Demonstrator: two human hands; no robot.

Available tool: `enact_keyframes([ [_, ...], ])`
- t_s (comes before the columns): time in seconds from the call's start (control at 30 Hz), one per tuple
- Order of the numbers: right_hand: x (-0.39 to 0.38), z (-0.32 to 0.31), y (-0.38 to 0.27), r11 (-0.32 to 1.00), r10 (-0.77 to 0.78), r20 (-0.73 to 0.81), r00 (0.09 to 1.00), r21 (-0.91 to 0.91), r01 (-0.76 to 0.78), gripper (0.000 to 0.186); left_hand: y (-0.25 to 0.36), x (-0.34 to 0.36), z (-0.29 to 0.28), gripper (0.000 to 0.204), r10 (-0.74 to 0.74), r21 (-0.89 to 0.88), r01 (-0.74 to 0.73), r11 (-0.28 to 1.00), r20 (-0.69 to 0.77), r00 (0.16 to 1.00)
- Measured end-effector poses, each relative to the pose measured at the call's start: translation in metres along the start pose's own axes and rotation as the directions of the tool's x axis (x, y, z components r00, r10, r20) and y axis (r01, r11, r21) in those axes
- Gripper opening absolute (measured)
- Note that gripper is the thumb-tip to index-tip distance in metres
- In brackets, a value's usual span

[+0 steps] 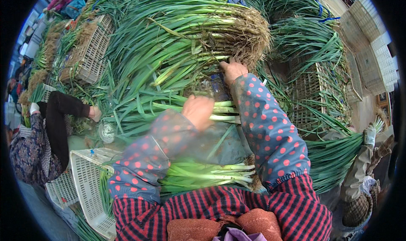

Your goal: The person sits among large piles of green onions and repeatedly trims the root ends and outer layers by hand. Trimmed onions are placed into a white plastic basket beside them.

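Nearest the person, well short of the pile (169,50), a bunch (211,173) is lying with its roots (256,184) rightward. Between it and the pile, the left hand (198,110) is showing blurred over loose leeks (224,110); whether it is gripping them cannot be told. At the pile's near edge, the right hand (234,70) is bending its fingers just beside the stems (216,58), its grip unclear. The leeks are probably weighing little, their leaves (135,114) bending and tearing easily, their likely slick, pale shanks (226,118) offering the firmest hold. Left of the pile, a crate (95,52) is standing.
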State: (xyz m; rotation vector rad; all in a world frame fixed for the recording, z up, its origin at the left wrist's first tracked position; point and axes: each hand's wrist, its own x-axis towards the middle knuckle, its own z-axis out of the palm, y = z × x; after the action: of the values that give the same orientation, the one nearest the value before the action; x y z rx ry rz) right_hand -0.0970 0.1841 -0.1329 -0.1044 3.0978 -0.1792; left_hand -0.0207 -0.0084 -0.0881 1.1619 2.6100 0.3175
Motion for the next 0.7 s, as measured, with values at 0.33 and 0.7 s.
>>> enact_keyframes([
  [0.33, -0.014, 0.013, 0.005, 0.995, -0.044, -0.22, 0.974, 0.077, 0.063, 0.044, -0.009, 0.017, 0.025, 0.033, 0.002, -0.018, -0.001, 1.0, 0.033, 0.999],
  [0.7, -0.024, -0.005, 0.024, 0.97, -0.152, -0.209, 0.966, 0.157, 0.187, 0.049, -0.003, 0.022, 0.058, 0.015, -0.005, 0.162, 0.047, 0.986, -0.25, 0.968],
])
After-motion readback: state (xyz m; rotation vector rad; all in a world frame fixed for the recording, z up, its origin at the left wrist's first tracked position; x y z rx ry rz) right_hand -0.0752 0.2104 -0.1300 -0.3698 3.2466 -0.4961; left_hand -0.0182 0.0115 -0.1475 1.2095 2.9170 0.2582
